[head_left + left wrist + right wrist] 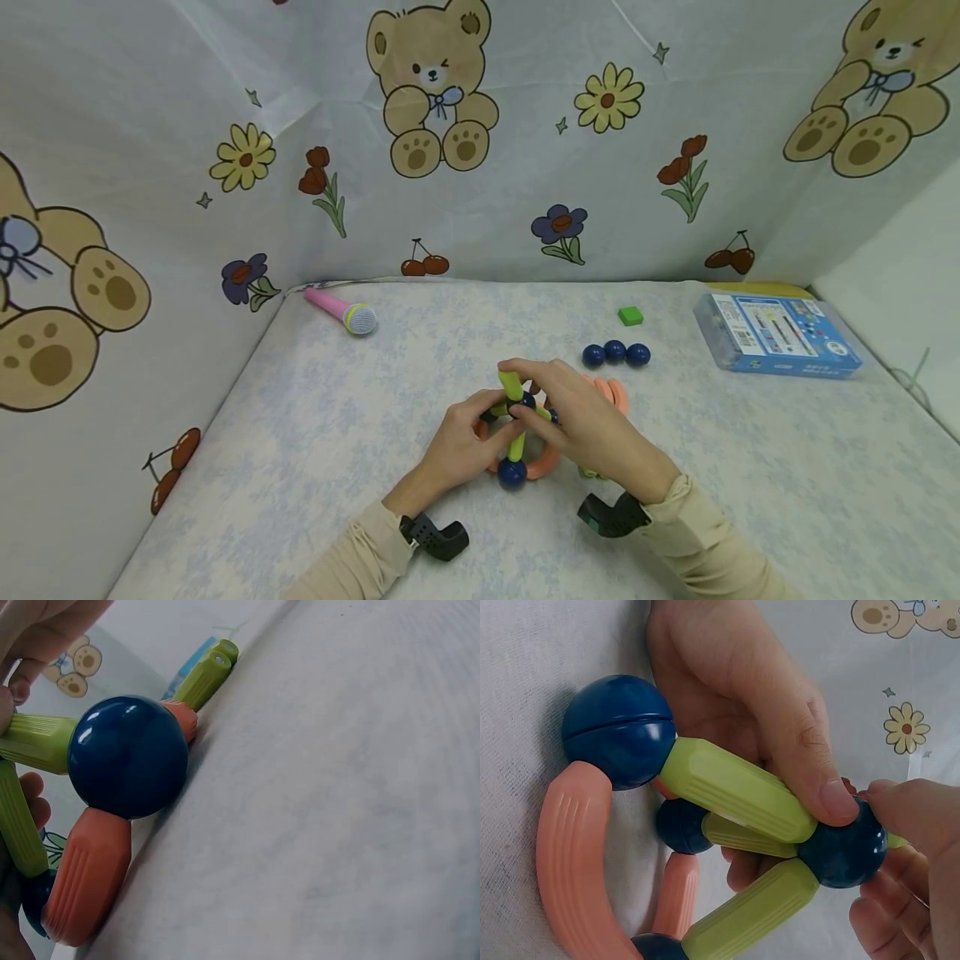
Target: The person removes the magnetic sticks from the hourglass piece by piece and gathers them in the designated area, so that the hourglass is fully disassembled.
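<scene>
Both hands meet on a toy frame of blue balls and magnetic sticks, standing mid-table. Its top ball point(847, 844) joins several straight lime-green sticks point(739, 791) that slope down to lower balls, one of them the front ball point(512, 473). Curved orange sticks point(577, 862) form the ring at the base. My left hand point(468, 433) holds the top ball from the left, its thumb lying on it. From the right, my right hand point(592, 417) grips the same ball with its thumb, its index finger at the tip of an upright green stick point(510, 383).
Behind the hands lie three blue balls point(615, 353) in a row and a green block point(630, 316). Loose orange sticks point(618, 396) and green sticks point(202, 679) lie by the right hand. A blue box point(787, 333) stands back right, a pink toy microphone point(360, 319) back left.
</scene>
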Demonstrator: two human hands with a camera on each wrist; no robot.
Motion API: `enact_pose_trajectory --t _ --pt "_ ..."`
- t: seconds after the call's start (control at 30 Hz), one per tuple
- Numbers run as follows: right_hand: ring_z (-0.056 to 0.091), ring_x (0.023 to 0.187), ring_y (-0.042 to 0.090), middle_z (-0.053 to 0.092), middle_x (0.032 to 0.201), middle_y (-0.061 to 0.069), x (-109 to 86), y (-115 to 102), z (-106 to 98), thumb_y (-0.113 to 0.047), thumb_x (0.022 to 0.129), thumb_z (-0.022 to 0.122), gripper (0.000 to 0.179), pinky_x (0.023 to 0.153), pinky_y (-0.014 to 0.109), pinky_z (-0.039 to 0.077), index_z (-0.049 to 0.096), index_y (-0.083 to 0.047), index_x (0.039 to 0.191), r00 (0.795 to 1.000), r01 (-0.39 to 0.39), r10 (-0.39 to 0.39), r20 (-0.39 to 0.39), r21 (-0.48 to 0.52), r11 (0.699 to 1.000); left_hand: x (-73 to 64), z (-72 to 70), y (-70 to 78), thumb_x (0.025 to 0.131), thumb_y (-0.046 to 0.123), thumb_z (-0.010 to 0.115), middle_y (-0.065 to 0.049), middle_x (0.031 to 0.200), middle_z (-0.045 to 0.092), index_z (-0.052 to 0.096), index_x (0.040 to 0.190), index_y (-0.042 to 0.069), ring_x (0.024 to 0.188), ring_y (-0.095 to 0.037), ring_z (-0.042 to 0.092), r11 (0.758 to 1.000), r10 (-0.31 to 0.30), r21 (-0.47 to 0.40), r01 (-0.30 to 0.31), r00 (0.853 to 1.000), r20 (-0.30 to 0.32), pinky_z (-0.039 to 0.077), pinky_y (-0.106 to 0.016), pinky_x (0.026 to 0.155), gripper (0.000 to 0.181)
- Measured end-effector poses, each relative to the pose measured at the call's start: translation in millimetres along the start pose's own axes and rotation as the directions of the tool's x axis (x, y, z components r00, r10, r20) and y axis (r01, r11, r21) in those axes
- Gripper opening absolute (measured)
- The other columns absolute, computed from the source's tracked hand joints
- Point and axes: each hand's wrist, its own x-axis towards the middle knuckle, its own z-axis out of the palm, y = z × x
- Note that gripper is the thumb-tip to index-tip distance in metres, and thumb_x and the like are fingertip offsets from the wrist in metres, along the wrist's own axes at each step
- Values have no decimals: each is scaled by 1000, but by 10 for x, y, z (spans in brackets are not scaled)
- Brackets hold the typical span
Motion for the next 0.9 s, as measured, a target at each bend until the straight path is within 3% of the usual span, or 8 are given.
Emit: enact_pose_trajectory --t 0.13,0.27,0.37,0.53,0.9 --pt "65 94 15 68 117 2 -14 13 4 -10 91 80 61 76 28 57 52 -9 145 999 -15 16 -45 20 1000 1 7 1 98 21 74 -2 119 72 68 134 15 69 -12 54 1000 -8 -10 8 1000 9 47 -24 59 37" --pt "70 89 15 72 106 5 -44 26 31 -8 88 82 68 76 27 59 46 -8 145 994 -45 51 -94 63 997 3 8 3 98 22 74 -4 124 71 67 135 12 93 -14 67 1000 -11 -8 11 1000 15 57 -29 76 39" --pt "72 88 16 74 103 7 -67 34 65 -6 88 82 69 75 28 60 43 -7 145 990 -59 72 -120 105 993 0 6 -3 98 21 73 -6 127 71 66 135 10 111 -17 68 1000 -2 -6 2 1000 18 58 -34 89 39" --pt "73 88 16 75 103 7 -85 29 100 -5 88 82 69 76 29 60 43 -7 144 984 -87 108 -141 147 985 -5 -2 -3 98 21 73 -6 126 71 66 135 9 114 -18 69 1000 4 -9 -4 1000 17 58 -35 92 39" --pt "74 81 16 76 98 6 -90 2 117 -4 88 81 62 69 32 61 47 -9 140 975 -99 118 -187 109 989 -6 -8 27 99 23 73 -4 127 71 68 133 12 113 -16 68 1000 -28 -6 28 999 21 58 -36 89 37"
